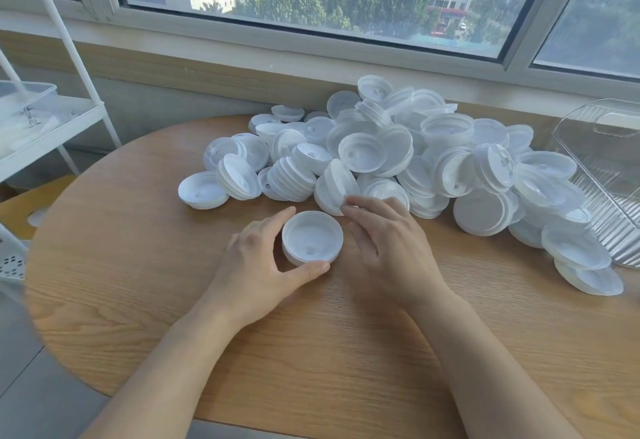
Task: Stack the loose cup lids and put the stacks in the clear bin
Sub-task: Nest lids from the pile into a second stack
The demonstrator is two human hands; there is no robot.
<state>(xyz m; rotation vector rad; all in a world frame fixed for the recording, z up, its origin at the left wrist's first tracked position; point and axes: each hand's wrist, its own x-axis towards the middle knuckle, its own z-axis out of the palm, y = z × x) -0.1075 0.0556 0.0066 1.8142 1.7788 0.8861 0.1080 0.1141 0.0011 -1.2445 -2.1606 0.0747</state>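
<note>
A big heap of loose white cup lids [408, 165] covers the far side of the round wooden table [242, 352]. In front of it a short stack of lids [312, 238] stands upside down on the table. My left hand [263, 258] holds this stack between thumb and forefinger. Just right of the stack is my right hand [384, 241], its fingertips touching a lid at the heap's near edge [334, 193]. The clear bin [602, 175] lies tilted at the far right with lids against its opening.
A white metal trolley [41, 127] with a clear box on its shelf stands at the left. A window sill and wall run behind the heap. A wooden stool [24, 210] is below the table's left edge.
</note>
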